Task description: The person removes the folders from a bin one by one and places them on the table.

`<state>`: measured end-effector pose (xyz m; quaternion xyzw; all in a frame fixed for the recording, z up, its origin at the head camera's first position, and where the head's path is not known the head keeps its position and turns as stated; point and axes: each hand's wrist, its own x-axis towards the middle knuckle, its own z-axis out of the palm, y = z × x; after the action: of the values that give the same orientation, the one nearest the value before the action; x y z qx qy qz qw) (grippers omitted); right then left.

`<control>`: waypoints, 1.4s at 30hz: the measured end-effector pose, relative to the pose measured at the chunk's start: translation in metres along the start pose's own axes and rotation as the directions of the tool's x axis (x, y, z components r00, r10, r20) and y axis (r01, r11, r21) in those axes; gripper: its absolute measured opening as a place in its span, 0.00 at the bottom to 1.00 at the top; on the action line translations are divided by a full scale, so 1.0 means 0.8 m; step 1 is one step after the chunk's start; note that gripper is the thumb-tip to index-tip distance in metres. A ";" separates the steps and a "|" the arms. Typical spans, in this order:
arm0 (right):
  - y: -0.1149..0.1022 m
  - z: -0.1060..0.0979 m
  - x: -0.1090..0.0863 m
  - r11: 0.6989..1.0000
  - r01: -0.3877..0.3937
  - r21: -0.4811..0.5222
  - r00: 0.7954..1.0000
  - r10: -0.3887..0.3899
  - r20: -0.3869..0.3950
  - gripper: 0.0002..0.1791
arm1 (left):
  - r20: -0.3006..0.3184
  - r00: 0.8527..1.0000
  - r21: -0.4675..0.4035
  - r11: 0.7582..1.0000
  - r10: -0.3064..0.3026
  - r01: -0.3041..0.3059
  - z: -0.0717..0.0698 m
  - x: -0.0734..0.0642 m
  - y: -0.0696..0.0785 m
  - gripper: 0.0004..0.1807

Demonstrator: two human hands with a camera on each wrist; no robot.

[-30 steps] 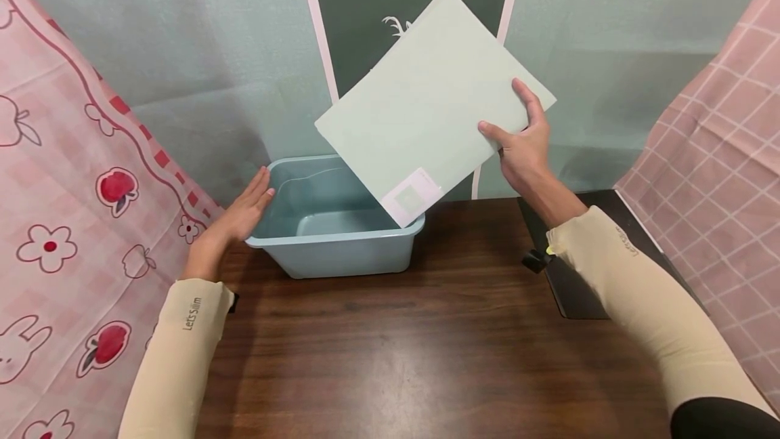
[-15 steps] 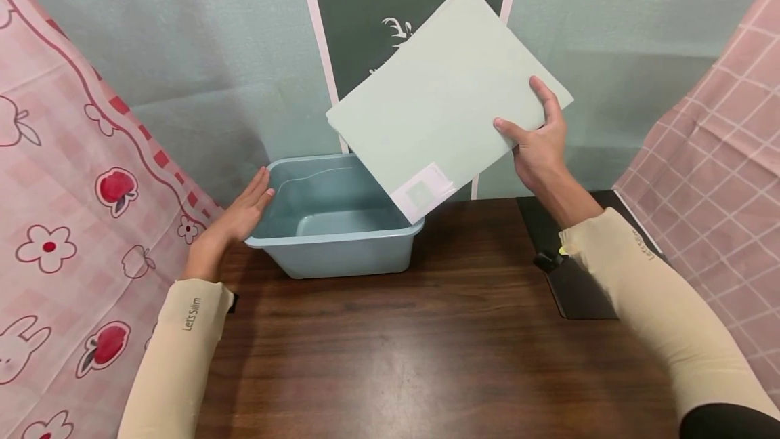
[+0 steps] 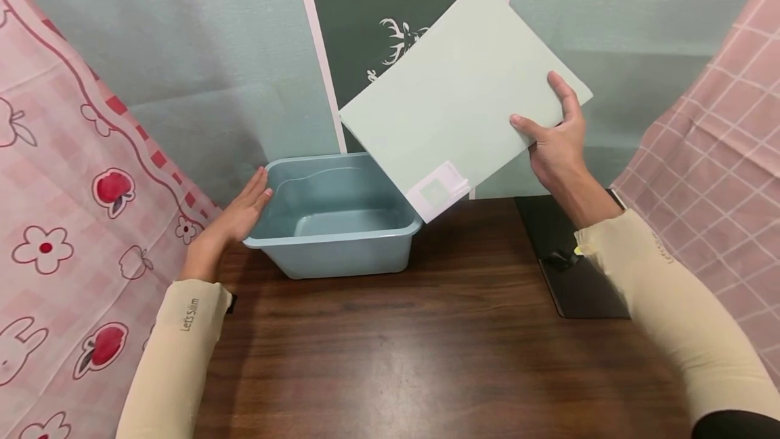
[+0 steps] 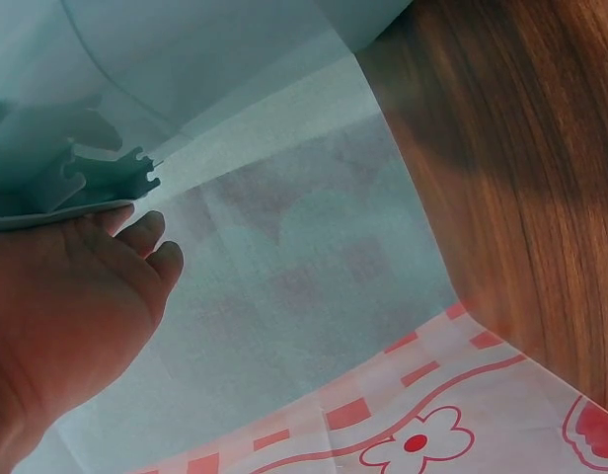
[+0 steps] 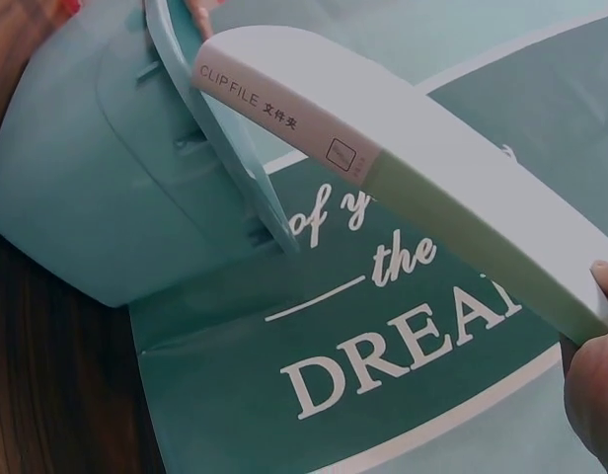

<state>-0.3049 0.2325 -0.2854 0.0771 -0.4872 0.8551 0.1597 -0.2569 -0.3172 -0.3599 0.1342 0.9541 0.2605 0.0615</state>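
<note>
In the head view my right hand point(image 3: 560, 137) grips a pale green clip file point(image 3: 463, 100) near its right end, thumb on the front cover. The folder hangs tilted in the air, its lower corner with a label overlapping the basin's right rim. Its spine point(image 5: 284, 118), printed "CLIP FILE", faces the right wrist view. A blue plastic basin point(image 3: 341, 253) stands on the table; the visible inside holds nothing. My left hand point(image 3: 240, 212) rests with extended fingers on the basin's left rim. The left wrist view shows that hand point(image 4: 87, 286) under the rim, some fingers hidden.
A dark flat board point(image 3: 585, 283) lies on the wooden table point(image 3: 378, 351) at the right. Pink patterned cloths hang at the left point(image 3: 79, 188) and right point(image 3: 719, 175). Behind the basin is a green printed backdrop point(image 3: 244, 53).
My right hand has carried the clip file to the right and slightly up, away from over the basin. My left hand and the basin have stayed in place.
</note>
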 end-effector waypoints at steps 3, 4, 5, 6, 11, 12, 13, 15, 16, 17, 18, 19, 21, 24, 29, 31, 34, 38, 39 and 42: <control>-0.004 -0.006 0.000 1.000 -0.015 0.003 1.000 0.015 -0.017 0.51 | 0.002 1.000 0.000 1.000 0.001 -0.001 0.001 0.000 -0.001 0.39; -0.005 -0.008 0.000 1.000 -0.022 0.002 1.000 0.022 -0.021 0.51 | 0.004 1.000 0.001 1.000 0.001 -0.001 0.001 0.000 -0.002 0.39; -0.006 -0.011 0.000 1.000 -0.029 0.007 0.999 0.030 -0.025 0.51 | 0.005 1.000 0.002 1.000 0.000 0.000 0.001 -0.001 -0.002 0.39; -0.008 -0.013 0.000 0.999 -0.032 0.000 0.999 0.032 -0.026 0.51 | 0.006 1.000 0.002 1.000 0.001 -0.001 0.001 -0.001 -0.002 0.39; -0.015 -0.025 0.000 0.999 -0.029 0.023 0.999 0.029 -0.027 0.51 | 0.004 1.000 -0.001 1.000 0.007 -0.007 0.000 -0.001 -0.001 0.39; -0.016 -0.027 0.001 0.999 -0.026 0.029 0.999 0.027 -0.028 0.52 | 0.004 1.000 -0.003 1.000 0.007 -0.007 0.000 -0.001 0.000 0.39; -0.018 -0.029 0.001 0.999 -0.025 0.039 0.999 0.026 -0.030 0.52 | 0.004 1.000 -0.004 1.000 0.007 -0.007 0.000 -0.001 0.000 0.39; -0.021 -0.032 0.002 0.999 -0.024 0.044 0.999 0.025 -0.034 0.52 | 0.006 1.000 -0.002 1.000 0.005 -0.005 -0.001 -0.001 0.000 0.39; -0.022 -0.034 0.002 0.999 -0.024 0.045 0.999 0.025 -0.035 0.52 | 0.007 1.000 -0.003 1.000 0.004 -0.004 -0.001 -0.001 -0.001 0.39; -0.023 -0.036 0.003 0.999 -0.025 0.047 0.999 0.027 -0.038 0.52 | 0.008 1.000 -0.003 1.000 0.004 -0.004 -0.001 -0.001 -0.001 0.39; -0.024 -0.037 0.003 0.998 -0.026 0.049 0.999 0.028 -0.041 0.52 | 0.008 1.000 -0.004 1.000 0.003 -0.003 0.000 0.000 -0.002 0.39; -0.026 -0.039 0.004 0.998 -0.029 0.052 0.999 0.032 -0.044 0.52 | 0.009 1.000 -0.006 1.000 0.003 -0.003 0.000 0.000 -0.002 0.39; -0.028 -0.043 0.004 0.998 -0.031 0.061 0.998 0.034 -0.046 0.52 | 0.010 1.000 -0.012 1.000 0.004 -0.004 0.001 -0.001 -0.002 0.39; -0.032 -0.050 0.004 0.996 -0.032 0.078 0.998 0.036 -0.046 0.53 | 0.010 1.000 -0.015 1.000 0.002 -0.002 0.001 -0.001 -0.002 0.39; -0.037 -0.061 0.005 0.995 -0.020 0.094 0.999 0.025 -0.043 0.53 | 0.009 1.000 -0.014 1.000 0.003 -0.003 0.001 -0.002 0.000 0.39; -0.039 -0.066 0.005 0.995 -0.013 0.097 0.999 0.017 -0.043 0.53 | 0.008 1.000 -0.011 1.000 0.004 -0.004 0.000 -0.002 0.001 0.39; -0.043 -0.074 0.006 0.995 -0.006 0.099 0.999 0.010 -0.039 0.53 | 0.007 1.000 -0.003 1.000 0.006 -0.006 0.000 -0.002 0.002 0.38; -0.049 -0.084 0.006 0.994 -0.009 0.107 0.999 0.013 -0.035 0.53 | 0.010 1.000 0.007 1.000 0.004 -0.004 0.002 -0.001 0.003 0.38; -0.051 -0.086 0.005 0.994 -0.011 0.107 0.999 0.014 -0.034 0.53 | 0.013 1.000 0.007 1.000 0.002 -0.002 0.001 -0.002 0.003 0.39; -0.055 -0.093 0.005 0.993 -0.017 0.118 0.999 0.022 -0.038 0.53 | 0.011 1.000 0.005 1.000 0.004 -0.004 0.001 -0.001 0.002 0.39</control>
<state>-0.2913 0.3179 -0.2866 0.0648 -0.4333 0.8852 0.1561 -0.2558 -0.3155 -0.3593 0.1377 0.9541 0.2574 0.0661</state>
